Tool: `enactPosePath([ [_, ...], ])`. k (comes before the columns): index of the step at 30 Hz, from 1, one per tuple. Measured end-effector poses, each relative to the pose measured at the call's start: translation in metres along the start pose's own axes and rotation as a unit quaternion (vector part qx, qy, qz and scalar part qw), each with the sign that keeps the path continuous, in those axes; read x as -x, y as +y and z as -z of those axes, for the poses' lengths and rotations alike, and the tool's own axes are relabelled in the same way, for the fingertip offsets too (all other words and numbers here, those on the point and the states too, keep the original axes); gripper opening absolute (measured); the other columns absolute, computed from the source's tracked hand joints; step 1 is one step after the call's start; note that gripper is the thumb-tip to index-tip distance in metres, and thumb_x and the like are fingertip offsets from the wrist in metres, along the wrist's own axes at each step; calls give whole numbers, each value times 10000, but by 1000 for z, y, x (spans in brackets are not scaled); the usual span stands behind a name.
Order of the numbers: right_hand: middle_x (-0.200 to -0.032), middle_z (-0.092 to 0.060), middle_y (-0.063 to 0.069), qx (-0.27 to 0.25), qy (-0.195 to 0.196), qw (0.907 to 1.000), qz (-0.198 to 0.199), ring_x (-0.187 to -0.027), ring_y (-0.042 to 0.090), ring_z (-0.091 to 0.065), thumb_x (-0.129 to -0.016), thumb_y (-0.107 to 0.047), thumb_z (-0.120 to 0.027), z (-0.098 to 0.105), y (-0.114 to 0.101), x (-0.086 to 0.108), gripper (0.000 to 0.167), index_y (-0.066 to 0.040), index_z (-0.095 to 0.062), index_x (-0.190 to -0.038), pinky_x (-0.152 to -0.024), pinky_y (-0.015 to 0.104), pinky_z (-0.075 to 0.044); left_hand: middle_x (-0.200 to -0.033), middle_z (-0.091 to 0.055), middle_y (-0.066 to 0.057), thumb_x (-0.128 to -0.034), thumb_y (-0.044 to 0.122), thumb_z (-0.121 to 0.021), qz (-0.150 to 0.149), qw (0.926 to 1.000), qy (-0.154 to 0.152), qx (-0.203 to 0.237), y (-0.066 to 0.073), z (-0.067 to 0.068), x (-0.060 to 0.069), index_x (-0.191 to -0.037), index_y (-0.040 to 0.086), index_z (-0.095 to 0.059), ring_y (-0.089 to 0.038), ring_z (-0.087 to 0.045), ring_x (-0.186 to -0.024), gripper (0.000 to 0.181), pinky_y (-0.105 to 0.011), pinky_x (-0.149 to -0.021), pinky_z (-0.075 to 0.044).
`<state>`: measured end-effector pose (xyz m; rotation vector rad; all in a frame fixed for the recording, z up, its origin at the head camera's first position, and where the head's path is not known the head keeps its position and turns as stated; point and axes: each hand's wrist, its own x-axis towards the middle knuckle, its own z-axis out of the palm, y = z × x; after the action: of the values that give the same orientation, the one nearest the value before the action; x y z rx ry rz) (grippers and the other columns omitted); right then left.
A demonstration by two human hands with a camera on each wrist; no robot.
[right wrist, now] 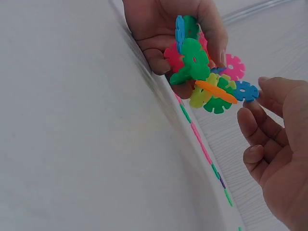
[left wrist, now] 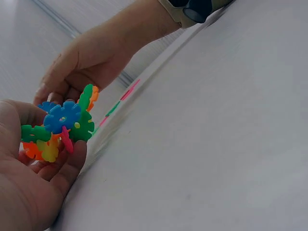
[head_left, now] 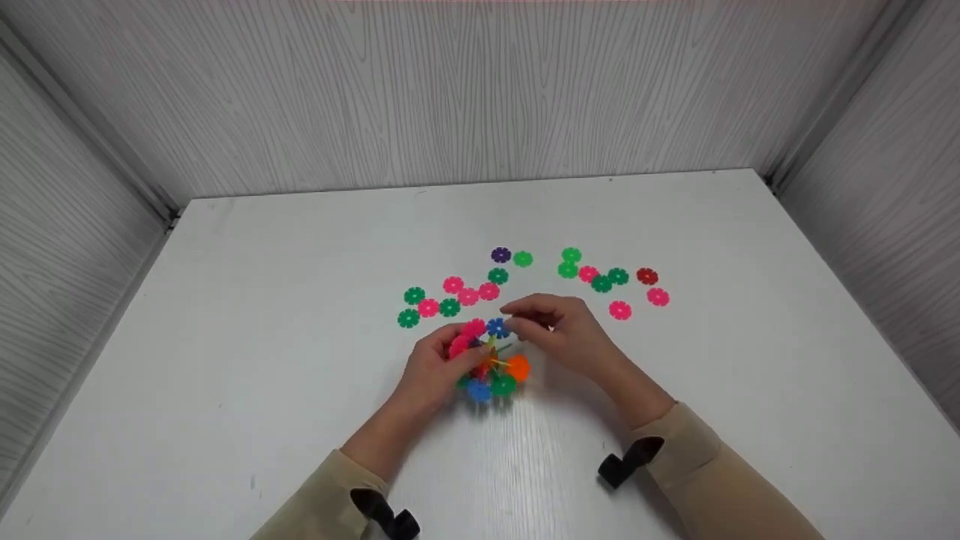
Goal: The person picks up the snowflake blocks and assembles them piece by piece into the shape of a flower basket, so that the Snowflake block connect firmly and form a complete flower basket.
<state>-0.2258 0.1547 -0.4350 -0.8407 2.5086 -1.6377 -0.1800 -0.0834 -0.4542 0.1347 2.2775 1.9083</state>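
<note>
Here's the left hand (head_left: 433,367), thumb and fingers wrapped round the cluster (right wrist: 198,65) over the near middle of the table (head_left: 285,337), presumably to keep it steady. And in from the right, the right hand (head_left: 566,330) pinches a blue disc (head_left: 495,328) at the cluster's far side, fingers narrow on its edge, a light hold that seems to suit so small a piece! Loose discs (head_left: 468,296) lie spread beyond, handy for reaching, I'd judge. Smooth white tabletop, faintly glossy; grey wood-grain walls (head_left: 420,90) stand left, right and far.
</note>
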Motion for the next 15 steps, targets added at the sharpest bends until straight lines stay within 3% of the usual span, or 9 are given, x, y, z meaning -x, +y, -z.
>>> enactPosePath([
  [3,-1101,-766,54,-86,295,9994,-181,-910,196,-704,-1032,-233,-725,5,4,0,259,-116,-765,-1259,-830,268,-599,-1335,-681,-57,-960,226,-802,64,9999,138,70,-1,0,-1,-1386,125,-652,-233,-589,-1295,462,-367,-1034,-561],
  [7,-1119,-762,21,-14,522,9968,-613,-963,211,-686,-1025,-242,-735,10,9,-3,274,-105,-765,-1260,-829,278,-592,-1284,-696,-38,-959,218,-798,98,9994,300,155,-3,0,-2,-1365,120,-650,-222,-605,-1270,442,-364,-1033,-562],
  [15,-1177,-709,-26,477,242,9876,-1476,-1083,216,-635,-1012,-262,-752,13,21,-33,322,-180,-739,-1323,-907,319,-585,-1288,-690,-16,-955,243,-806,253,9980,478,324,-3,1,-4,-1376,137,-653,-201,-600,-1273,461,-338,-1018,-567],
])
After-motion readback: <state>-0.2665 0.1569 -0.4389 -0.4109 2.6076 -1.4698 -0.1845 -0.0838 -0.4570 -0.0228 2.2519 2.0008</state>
